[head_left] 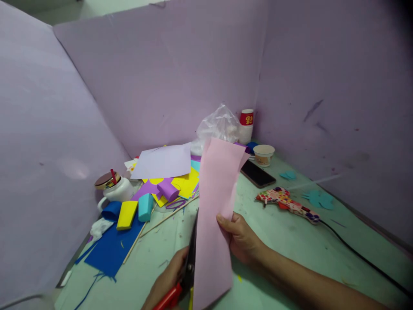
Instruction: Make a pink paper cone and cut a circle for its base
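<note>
My right hand [243, 239] grips a tall pink sheet [217, 193], thumb on its front face and fingers behind. The sheet stands roughly upright above the table and looks folded or doubled at its top right corner. My left hand [171, 277], low in the picture, is closed around scissors [190, 267] with red handles and dark blades. The blades point upward along the sheet's left edge. Whether they touch it I cannot tell, and the far blade is hidden.
Rolled yellow [127, 215], light blue [146, 207] and purple [167, 189] pieces lie left, near a blue sheet [112, 249] and a white mug [119, 189]. Right are a phone [258, 173], a paper cup [263, 156] and a corded, flowered glue gun [287, 204]. Purple walls enclose the table.
</note>
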`<state>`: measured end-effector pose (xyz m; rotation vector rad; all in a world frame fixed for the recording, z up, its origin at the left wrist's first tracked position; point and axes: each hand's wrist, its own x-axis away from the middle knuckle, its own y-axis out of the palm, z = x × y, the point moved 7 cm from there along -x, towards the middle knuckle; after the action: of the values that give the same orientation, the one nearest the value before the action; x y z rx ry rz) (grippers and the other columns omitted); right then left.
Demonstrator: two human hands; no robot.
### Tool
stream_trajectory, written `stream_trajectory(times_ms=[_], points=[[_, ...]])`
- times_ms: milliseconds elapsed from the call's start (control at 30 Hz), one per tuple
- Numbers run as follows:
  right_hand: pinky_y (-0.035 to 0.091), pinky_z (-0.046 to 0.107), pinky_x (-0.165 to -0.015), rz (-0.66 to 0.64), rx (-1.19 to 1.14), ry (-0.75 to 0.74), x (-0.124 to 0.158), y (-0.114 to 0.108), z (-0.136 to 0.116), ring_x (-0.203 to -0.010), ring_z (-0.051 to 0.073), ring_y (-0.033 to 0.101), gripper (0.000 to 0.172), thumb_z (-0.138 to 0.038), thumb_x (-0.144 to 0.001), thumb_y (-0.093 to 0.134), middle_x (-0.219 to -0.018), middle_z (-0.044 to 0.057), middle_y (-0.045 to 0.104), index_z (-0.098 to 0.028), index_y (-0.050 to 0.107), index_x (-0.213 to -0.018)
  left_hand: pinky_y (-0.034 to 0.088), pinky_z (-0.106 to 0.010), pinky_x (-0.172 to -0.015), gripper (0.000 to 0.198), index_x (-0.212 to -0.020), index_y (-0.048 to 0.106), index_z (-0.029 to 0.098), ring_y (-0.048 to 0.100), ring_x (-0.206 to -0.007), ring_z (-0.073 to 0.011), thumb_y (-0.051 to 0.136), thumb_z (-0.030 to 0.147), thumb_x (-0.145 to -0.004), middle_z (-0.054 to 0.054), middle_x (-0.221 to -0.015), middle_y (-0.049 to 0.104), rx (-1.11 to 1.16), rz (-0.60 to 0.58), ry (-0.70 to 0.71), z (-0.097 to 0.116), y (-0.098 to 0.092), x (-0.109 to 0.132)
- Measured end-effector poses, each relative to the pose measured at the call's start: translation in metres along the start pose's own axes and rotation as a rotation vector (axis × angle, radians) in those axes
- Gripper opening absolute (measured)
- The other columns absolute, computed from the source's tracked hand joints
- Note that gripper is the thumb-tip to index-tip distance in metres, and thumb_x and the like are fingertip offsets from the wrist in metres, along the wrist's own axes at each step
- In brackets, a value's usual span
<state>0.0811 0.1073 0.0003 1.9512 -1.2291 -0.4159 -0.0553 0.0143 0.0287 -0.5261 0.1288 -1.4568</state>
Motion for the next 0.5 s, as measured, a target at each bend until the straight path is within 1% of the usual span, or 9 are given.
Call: stream_trajectory(times_ms=[100,133,200,267,333,433,500], points=[[0.053,0.041,-0.075,0.008,0.006,-0.002,0.000,0.000,0.000,-0.069,0.025,0.070,0.036,-0.035,-0.059,0.081,-0.072,0.010,0.074,-0.011,0.071,-0.084,0.050,-0.029,-0.071,0.052,-0.115,0.059,0.025,0.066,-0.082,-0.0235,0.061,0.021,-0.063,0.000,-0.086,0.071,-0.065,0.009,-0.001,0.002,-0.005,0.000],[0.053,0.041,-0.075,0.012,0.007,-0.008,0.000,-0.001,0.000,-0.068,0.025,0.070,0.036,-0.034,-0.059,0.081,-0.071,0.010,0.074,-0.011,0.071,-0.084,0.050,-0.028,-0.068,0.053,-0.116,0.058,0.026,0.066,-0.079,-0.0230,0.061,0.021,-0.063,0.000,-0.084,0.071,-0.081,0.016,-0.006,0.002,-0.007,0.001],[0.054,0.040,-0.073,0.014,0.004,-0.017,0.000,-0.001,-0.001,-0.066,0.025,0.069,0.035,-0.033,-0.060,0.080,-0.071,0.010,0.074,-0.011,0.070,-0.086,0.049,-0.026,-0.061,0.049,-0.115,0.057,0.025,0.065,-0.068,-0.0213,0.060,0.024,-0.067,0.001,-0.072,0.070,-0.110,0.020,-0.026,0.000,-0.010,0.003],[0.054,0.040,-0.072,0.007,-0.007,-0.014,0.000,-0.002,0.000,-0.064,0.024,0.069,0.033,-0.032,-0.062,0.079,-0.071,0.009,0.074,-0.012,0.070,-0.087,0.046,-0.024,-0.056,0.039,-0.108,0.059,0.022,0.062,-0.057,-0.0190,0.058,0.027,-0.070,0.003,-0.057,0.064,-0.156,0.003,-0.051,-0.003,-0.010,0.005],[0.054,0.040,-0.072,0.003,-0.011,-0.002,0.000,-0.002,0.002,-0.064,0.024,0.069,0.032,-0.032,-0.063,0.079,-0.070,0.009,0.074,-0.012,0.070,-0.087,0.043,-0.022,-0.053,0.027,-0.096,0.061,0.020,0.057,-0.050,-0.0163,0.058,0.026,-0.070,0.005,-0.049,0.058,-0.211,-0.023,-0.058,-0.003,-0.008,0.006],[0.054,0.040,-0.072,0.014,0.007,-0.002,-0.001,-0.005,0.003,-0.065,0.025,0.070,0.032,-0.032,-0.064,0.078,-0.069,0.009,0.073,-0.011,0.070,-0.087,0.039,-0.021,-0.049,0.014,-0.078,0.058,0.020,0.050,-0.047,-0.0128,0.062,0.025,-0.067,0.006,-0.049,0.054,-0.248,-0.026,-0.031,0.001,-0.010,0.007],[0.054,0.039,-0.072,0.023,0.013,-0.016,-0.002,-0.006,0.002,-0.065,0.024,0.069,0.031,-0.032,-0.064,0.078,-0.069,0.009,0.073,-0.011,0.070,-0.086,0.038,-0.021,-0.049,0.015,-0.069,0.055,0.020,0.050,-0.050,-0.0128,0.064,0.031,-0.067,0.004,-0.054,0.055,-0.238,-0.015,0.003,0.004,-0.012,0.007]])
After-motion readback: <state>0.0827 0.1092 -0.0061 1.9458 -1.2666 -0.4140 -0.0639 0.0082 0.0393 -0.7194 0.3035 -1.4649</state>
